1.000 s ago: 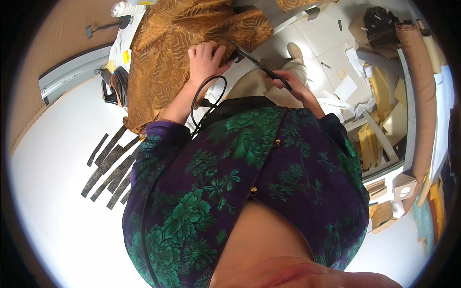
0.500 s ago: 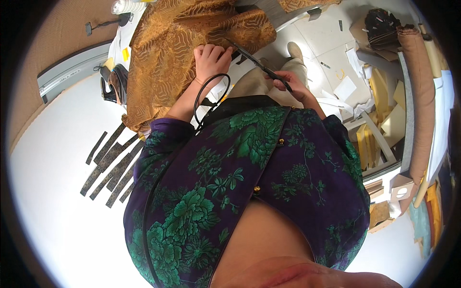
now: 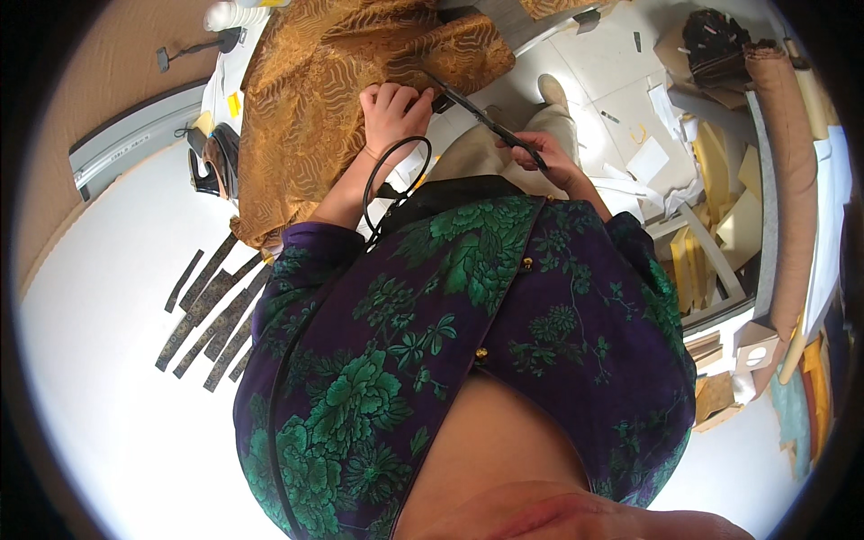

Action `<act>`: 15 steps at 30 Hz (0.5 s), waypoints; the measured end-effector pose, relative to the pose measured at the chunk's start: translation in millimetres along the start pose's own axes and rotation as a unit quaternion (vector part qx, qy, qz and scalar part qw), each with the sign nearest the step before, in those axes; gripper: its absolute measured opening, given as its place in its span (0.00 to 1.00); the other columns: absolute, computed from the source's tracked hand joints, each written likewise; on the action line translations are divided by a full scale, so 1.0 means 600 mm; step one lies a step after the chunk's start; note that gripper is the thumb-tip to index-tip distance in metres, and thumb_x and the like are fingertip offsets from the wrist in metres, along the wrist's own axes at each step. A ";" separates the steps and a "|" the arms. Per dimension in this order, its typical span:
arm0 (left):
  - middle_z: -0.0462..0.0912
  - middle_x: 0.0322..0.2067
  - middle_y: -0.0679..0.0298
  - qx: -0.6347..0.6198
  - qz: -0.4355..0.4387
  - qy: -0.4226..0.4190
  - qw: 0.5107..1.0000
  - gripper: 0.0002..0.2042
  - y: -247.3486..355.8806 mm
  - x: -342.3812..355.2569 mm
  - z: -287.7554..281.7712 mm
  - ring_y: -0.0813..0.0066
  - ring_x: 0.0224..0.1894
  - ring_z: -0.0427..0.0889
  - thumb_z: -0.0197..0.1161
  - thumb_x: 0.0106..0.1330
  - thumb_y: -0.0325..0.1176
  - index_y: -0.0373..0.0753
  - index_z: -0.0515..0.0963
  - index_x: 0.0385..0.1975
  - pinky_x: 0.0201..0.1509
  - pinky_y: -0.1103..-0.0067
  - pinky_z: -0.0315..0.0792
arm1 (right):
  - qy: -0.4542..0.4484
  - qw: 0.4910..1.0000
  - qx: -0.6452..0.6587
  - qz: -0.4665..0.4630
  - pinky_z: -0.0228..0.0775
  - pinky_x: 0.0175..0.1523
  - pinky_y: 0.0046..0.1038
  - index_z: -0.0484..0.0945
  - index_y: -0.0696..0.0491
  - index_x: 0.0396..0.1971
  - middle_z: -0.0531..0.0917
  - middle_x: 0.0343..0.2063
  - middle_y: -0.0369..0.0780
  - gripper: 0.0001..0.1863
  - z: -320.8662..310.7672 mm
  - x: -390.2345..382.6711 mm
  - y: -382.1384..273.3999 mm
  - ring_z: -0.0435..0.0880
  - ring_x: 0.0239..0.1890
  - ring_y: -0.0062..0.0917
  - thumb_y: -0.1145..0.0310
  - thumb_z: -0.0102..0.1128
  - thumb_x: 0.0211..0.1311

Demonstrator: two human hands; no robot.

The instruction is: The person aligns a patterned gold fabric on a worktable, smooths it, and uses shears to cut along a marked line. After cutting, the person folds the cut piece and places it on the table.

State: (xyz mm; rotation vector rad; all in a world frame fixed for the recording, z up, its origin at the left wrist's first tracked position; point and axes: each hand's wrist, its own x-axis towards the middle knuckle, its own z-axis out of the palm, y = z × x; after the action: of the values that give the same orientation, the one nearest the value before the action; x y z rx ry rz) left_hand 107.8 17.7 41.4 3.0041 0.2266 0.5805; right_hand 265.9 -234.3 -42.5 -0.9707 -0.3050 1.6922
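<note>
A golden-brown cloth (image 3: 306, 99) with a wavy pattern spreads over the table's far part and hangs down on its right side. My left hand (image 3: 396, 115) lies at the cloth's near edge, its fingers curled over and closed on it. In my right hand (image 3: 544, 155) is a pair of long dark scissors (image 3: 477, 112), held by the handles. Their blades point up and left, with the tips at the cloth just beyond my left fingers. Whether the blades are apart is hard to make out. A black cord loop (image 3: 367, 202) crosses in front of my left forearm.
Several dark patterned fabric strips (image 3: 216, 310) lie on the white table at left. Beyond them are a metal ruler (image 3: 135, 135) and a dark pouch-like item (image 3: 218, 157). On the right, a brown fabric roll (image 3: 792, 198) stands beside yellow offcuts (image 3: 711, 171). Paper scraps (image 3: 646, 162) litter the floor.
</note>
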 end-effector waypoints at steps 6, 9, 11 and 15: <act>0.74 0.30 0.72 -0.002 -0.002 0.000 1.000 0.13 0.001 0.002 0.000 0.72 0.37 0.73 0.68 0.48 0.29 0.47 0.82 0.37 0.47 0.69 0.61 | -0.002 1.000 0.020 0.007 0.48 0.26 0.14 0.79 0.60 0.48 0.67 0.21 0.24 0.25 -0.002 0.004 0.003 0.60 0.21 0.08 0.55 0.68 0.60; 0.74 0.30 0.72 -0.005 -0.003 -0.001 1.000 0.14 0.001 0.001 0.000 0.71 0.38 0.73 0.68 0.48 0.29 0.47 0.82 0.37 0.47 0.69 0.60 | 0.000 1.000 -0.002 0.008 0.46 0.25 0.14 0.77 0.61 0.51 0.64 0.20 0.24 0.30 -0.002 0.004 0.002 0.58 0.20 0.08 0.50 0.69 0.59; 0.74 0.30 0.71 -0.006 -0.003 -0.003 1.000 0.14 0.000 0.001 0.000 0.71 0.38 0.73 0.68 0.48 0.29 0.47 0.82 0.37 0.47 0.69 0.60 | 0.004 1.000 -0.010 0.010 0.46 0.24 0.14 0.78 0.60 0.50 0.64 0.20 0.24 0.30 -0.002 0.001 -0.001 0.58 0.20 0.08 0.50 0.69 0.59; 0.74 0.31 0.71 -0.007 -0.001 -0.006 1.000 0.15 -0.001 -0.002 0.001 0.71 0.38 0.73 0.68 0.48 0.29 0.47 0.82 0.38 0.47 0.69 0.60 | 0.021 0.999 -0.032 0.006 0.48 0.24 0.14 0.80 0.59 0.48 0.67 0.20 0.24 0.25 0.001 -0.002 -0.003 0.60 0.20 0.07 0.53 0.68 0.60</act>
State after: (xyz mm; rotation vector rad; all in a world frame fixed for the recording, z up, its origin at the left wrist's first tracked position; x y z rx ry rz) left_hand 106.9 18.3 40.2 2.9933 0.2245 0.5619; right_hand 266.9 -234.3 -40.5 -1.0556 -0.3290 1.6801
